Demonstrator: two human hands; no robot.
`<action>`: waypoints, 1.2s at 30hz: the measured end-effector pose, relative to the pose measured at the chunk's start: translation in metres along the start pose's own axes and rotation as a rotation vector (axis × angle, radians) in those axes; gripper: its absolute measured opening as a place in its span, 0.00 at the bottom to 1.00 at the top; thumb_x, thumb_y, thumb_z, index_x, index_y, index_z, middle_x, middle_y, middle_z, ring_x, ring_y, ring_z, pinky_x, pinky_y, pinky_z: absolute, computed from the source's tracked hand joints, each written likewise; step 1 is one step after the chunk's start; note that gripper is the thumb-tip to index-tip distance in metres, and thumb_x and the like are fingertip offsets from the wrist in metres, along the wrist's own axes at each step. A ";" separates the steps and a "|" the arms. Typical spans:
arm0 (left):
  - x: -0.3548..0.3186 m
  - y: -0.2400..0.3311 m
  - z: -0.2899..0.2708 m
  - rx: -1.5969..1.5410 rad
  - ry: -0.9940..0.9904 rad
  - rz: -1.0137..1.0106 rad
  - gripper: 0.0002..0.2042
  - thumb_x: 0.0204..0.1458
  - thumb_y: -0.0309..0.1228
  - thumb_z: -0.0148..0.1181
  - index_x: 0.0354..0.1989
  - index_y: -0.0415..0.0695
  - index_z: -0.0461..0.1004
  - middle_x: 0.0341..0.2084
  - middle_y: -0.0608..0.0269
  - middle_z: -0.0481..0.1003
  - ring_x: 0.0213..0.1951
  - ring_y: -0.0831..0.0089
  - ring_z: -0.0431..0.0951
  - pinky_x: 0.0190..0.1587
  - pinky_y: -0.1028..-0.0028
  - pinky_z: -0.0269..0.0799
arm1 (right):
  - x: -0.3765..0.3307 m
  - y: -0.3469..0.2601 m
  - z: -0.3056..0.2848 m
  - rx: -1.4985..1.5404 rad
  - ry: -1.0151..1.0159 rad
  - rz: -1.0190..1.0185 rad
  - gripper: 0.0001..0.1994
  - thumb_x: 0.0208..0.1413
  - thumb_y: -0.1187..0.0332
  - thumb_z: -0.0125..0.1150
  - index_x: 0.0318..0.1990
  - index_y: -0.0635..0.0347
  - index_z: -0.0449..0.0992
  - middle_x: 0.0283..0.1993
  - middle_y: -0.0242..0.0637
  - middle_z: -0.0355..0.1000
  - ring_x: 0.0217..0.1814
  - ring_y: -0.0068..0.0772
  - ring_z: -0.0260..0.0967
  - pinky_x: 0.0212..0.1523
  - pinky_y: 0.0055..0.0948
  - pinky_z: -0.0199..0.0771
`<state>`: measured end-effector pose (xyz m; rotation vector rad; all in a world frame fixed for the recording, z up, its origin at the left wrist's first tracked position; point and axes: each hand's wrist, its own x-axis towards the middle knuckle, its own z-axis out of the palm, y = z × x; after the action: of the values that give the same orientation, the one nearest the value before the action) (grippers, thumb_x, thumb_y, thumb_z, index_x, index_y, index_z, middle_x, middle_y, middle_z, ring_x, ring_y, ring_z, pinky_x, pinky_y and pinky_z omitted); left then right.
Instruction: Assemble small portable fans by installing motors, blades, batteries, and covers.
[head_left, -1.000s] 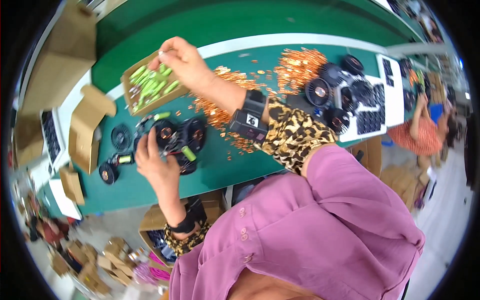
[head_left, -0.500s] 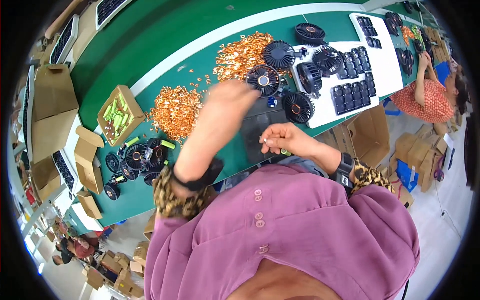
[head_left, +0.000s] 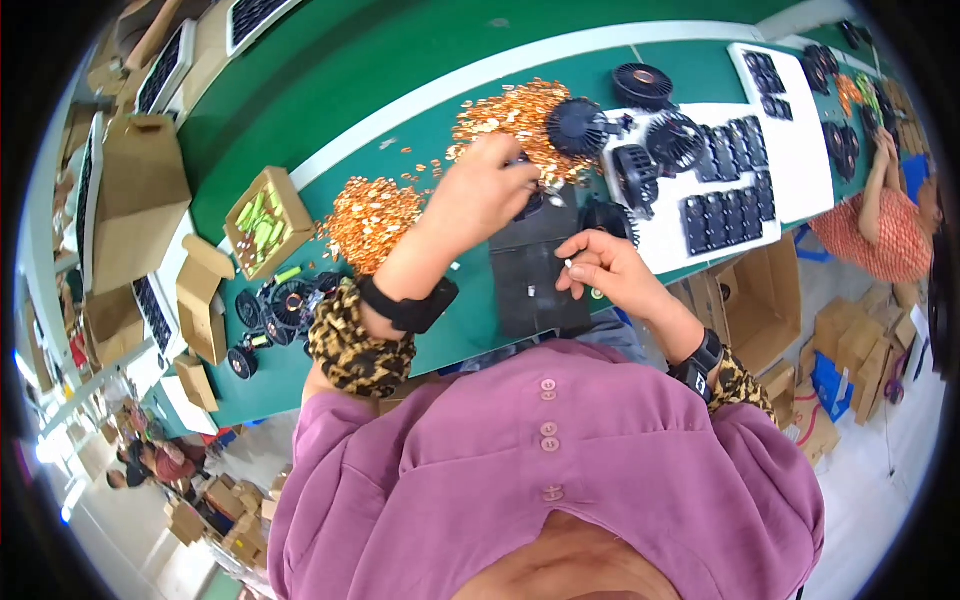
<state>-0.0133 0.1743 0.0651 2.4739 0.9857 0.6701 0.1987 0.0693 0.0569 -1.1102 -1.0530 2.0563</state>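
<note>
Over the near edge of the orange-copper pieces [head_left: 515, 115], my left hand [head_left: 480, 195] has its fingers curled round a round black fan [head_left: 528, 207], mostly hidden beneath it. Beside those fingers shows a small silvery thing [head_left: 556, 194]. My right hand [head_left: 615, 272] is nearer to me, above the right edge of a dark mat [head_left: 515, 265]. Its thumb and fingertips pinch a tiny white piece [head_left: 569, 263]. A green end of something [head_left: 597, 293], perhaps a battery cell, shows below that palm. A small pale bit [head_left: 531, 291] lies on the mat.
Another copper heap [head_left: 370, 220] lies left, near a box of green cells [head_left: 262, 228] and several fans [head_left: 290, 300]. A white foam board [head_left: 670, 225] at right carries fans and black parts [head_left: 730, 210]. Farther right sits a co-worker [head_left: 875, 230]. An open carton [head_left: 765, 290] stands below.
My left hand has moved right and closed round the fan that lay uncovered by the copper pile. My right hand still pinches the white piece. The whole view has shifted slightly.
</note>
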 end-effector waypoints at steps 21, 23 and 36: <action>-0.173 -0.004 -0.109 -0.297 0.654 -0.617 0.17 0.45 0.15 0.57 0.46 0.38 0.73 0.33 0.65 0.72 0.36 0.80 0.72 0.41 0.79 0.69 | 0.157 -0.048 0.187 -0.264 -0.242 -0.297 0.08 0.60 0.70 0.50 0.35 0.66 0.71 0.27 0.30 0.71 0.29 0.18 0.67 0.33 0.20 0.69; -0.179 -0.002 -0.110 -0.503 0.765 -0.663 0.16 0.45 0.15 0.57 0.45 0.36 0.73 0.32 0.65 0.72 0.37 0.80 0.73 0.40 0.80 0.69 | 0.162 -0.045 0.197 -0.279 -0.273 -0.261 0.08 0.60 0.69 0.49 0.34 0.65 0.71 0.26 0.29 0.70 0.29 0.17 0.67 0.32 0.19 0.69; -0.205 -0.011 -0.104 -0.641 0.911 -0.831 0.14 0.46 0.18 0.57 0.44 0.40 0.75 0.29 0.62 0.75 0.29 0.80 0.76 0.33 0.79 0.71 | 0.172 -0.049 0.228 -0.316 -0.299 -0.226 0.10 0.59 0.68 0.51 0.30 0.64 0.72 0.23 0.28 0.68 0.25 0.16 0.63 0.26 0.18 0.65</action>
<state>-0.2081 0.0541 0.0849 0.9954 1.6030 1.5066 -0.0770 0.1429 0.1056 -0.7931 -1.6175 1.9541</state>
